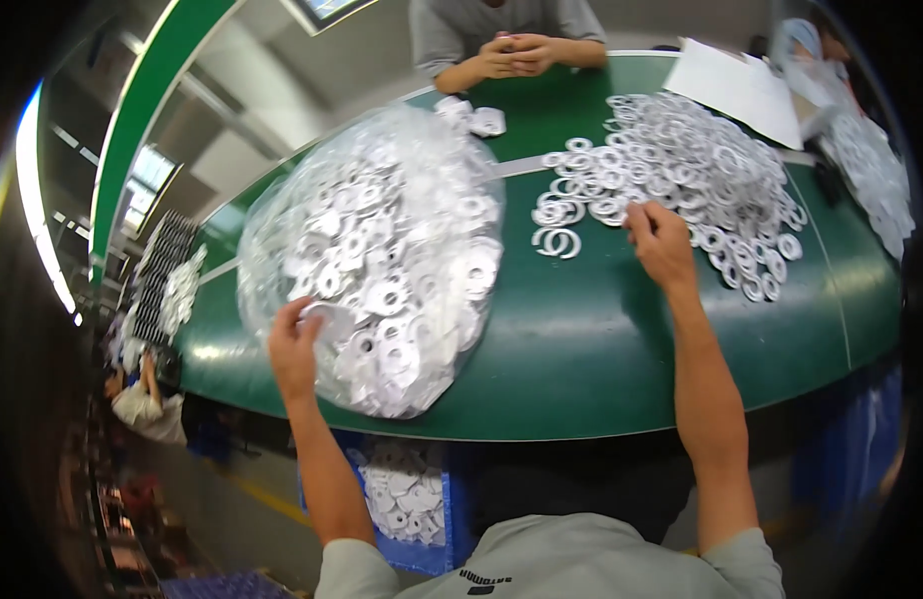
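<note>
My left hand (294, 349) is at the near left edge of a clear plastic bag (257, 250) spread open on the table. Its thumb and fingers close on a white plastic piece (328, 321), blurred, with more white pieces with round holes (367, 240) heaped around it. Farther right, my right hand (666, 245) reaches to the near edge of a pile of white rings (681, 160). The fingertips there are pinched together against the rings, and what lies between them is hidden.
A green table (571, 349) carries both heaps. Across it, a person's clasped hands (521, 55) rest near the far edge. A white sheet (736, 90) lies behind the rings. Below the near edge stands a blue bin (450, 499) holding more white pieces. Stacked dark trays (162, 275) are at far left.
</note>
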`<state>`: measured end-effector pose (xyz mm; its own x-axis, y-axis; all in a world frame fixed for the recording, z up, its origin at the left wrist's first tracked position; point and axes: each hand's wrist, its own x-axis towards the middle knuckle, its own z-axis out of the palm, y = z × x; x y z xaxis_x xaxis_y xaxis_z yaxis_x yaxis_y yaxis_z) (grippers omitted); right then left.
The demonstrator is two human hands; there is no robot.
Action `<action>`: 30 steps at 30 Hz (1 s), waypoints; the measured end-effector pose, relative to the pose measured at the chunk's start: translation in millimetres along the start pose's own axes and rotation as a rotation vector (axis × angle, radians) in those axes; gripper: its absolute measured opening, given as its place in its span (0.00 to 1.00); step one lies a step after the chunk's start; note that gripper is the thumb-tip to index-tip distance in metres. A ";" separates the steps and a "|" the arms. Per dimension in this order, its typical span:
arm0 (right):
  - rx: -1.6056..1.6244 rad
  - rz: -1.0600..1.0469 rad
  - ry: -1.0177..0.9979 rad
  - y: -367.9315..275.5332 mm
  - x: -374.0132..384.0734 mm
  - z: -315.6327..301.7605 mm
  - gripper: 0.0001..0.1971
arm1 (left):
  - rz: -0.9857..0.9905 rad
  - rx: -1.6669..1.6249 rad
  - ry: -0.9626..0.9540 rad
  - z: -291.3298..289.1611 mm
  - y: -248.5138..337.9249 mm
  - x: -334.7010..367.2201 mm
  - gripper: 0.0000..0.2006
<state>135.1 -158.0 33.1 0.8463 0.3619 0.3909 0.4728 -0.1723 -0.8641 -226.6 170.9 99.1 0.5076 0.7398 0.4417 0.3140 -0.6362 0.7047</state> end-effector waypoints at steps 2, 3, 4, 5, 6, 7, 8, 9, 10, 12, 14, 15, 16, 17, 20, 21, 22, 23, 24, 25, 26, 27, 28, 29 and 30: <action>-0.024 0.023 0.021 -3.1 3.0 -4.4 0.17 | 0.054 -0.646 0.126 24.0 27.3 -5.5 0.15; -0.028 0.040 0.021 -1.2 2.9 -8.0 0.17 | -0.002 -0.727 0.153 49.0 32.8 -8.3 0.13; -0.046 0.041 0.039 -2.3 2.4 -9.3 0.17 | -0.054 -0.800 0.188 68.8 42.3 -11.5 0.11; -0.068 0.041 0.036 -2.0 1.9 -7.8 0.16 | -0.130 -0.884 0.180 100.6 53.4 -17.8 0.08; -0.085 0.041 0.031 1.3 2.2 -4.1 0.16 | -0.241 -0.959 0.059 126.9 72.5 -23.3 0.07; -0.112 0.039 0.075 11.5 3.4 -5.8 0.14 | -0.273 -1.119 -0.129 161.4 85.3 -30.0 0.08; -0.133 0.042 0.094 15.4 4.4 -9.1 0.14 | -0.383 -1.123 -0.197 189.0 111.1 -35.8 0.10; -0.165 -0.017 0.134 13.5 6.2 -6.6 0.12 | -0.517 -1.176 -0.346 204.8 115.6 -36.7 0.13; -0.210 -0.073 0.179 16.0 7.6 -9.6 0.11 | -0.611 -1.264 -0.459 221.4 122.8 -38.8 0.17; -0.217 -0.158 0.152 35.2 8.3 -3.7 0.08 | -0.665 -1.341 -0.536 251.8 122.4 -43.8 0.20; -0.461 -0.236 0.020 38.0 -3.5 9.6 0.07 | -0.683 -1.379 -0.577 268.5 115.8 -53.6 0.20; -0.527 -0.009 -0.095 33.3 -7.8 18.6 0.09 | -0.696 -1.386 -0.588 269.3 112.8 -56.1 0.18; -0.530 -0.001 -0.094 31.6 -7.1 22.9 0.09 | -0.702 -1.385 -0.595 269.1 110.5 -57.7 0.18; -0.583 0.005 -0.064 31.4 -3.9 26.7 0.09 | -0.702 -1.346 -0.613 268.6 107.4 -58.9 0.17; -0.676 0.009 -0.026 40.1 4.6 32.5 0.08 | -0.686 -1.278 -0.605 265.5 111.9 -61.4 0.13; -0.671 0.013 0.005 43.6 5.5 31.8 0.08 | -0.698 -1.312 -0.642 264.4 116.0 -61.0 0.11; -0.665 0.016 0.037 44.8 6.0 31.1 0.07 | -0.708 -1.347 -0.678 263.1 119.1 -60.1 0.10; -0.652 -0.001 0.030 46.0 5.8 29.4 0.07 | -0.712 -1.350 -0.673 263.4 119.7 -60.4 0.10; -0.655 -0.002 0.024 46.8 5.2 29.8 0.07 | -0.694 -1.323 -0.714 263.9 120.4 -61.2 0.10; -0.672 0.001 0.012 45.0 4.9 31.5 0.07 | -0.673 -1.295 -0.753 263.6 120.4 -60.9 0.11; -0.690 0.005 0.001 43.2 4.5 32.3 0.07 | -0.675 -1.297 -0.748 265.6 119.7 -60.7 0.11; -0.691 0.002 -0.003 42.0 4.0 29.3 0.07 | -0.673 -1.249 -0.761 269.0 118.6 -60.4 0.12; -0.534 -0.036 -0.018 40.6 2.0 23.5 0.07 | -0.674 -1.201 -0.775 271.0 117.5 -61.5 0.13; -0.367 -0.080 -0.036 32.1 2.6 22.8 0.07 | -0.676 -1.201 -0.761 269.4 116.7 -60.6 0.13; -0.361 -0.085 -0.046 22.4 -2.2 23.2 0.07 | -0.691 -1.234 -0.768 267.6 115.8 -60.1 0.14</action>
<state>138.1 -141.4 5.5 0.7923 0.4281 0.4347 0.6039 -0.4489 -0.6586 -6.0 -5.8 5.6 0.9318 0.2755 -0.2365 0.0287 0.5934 0.8044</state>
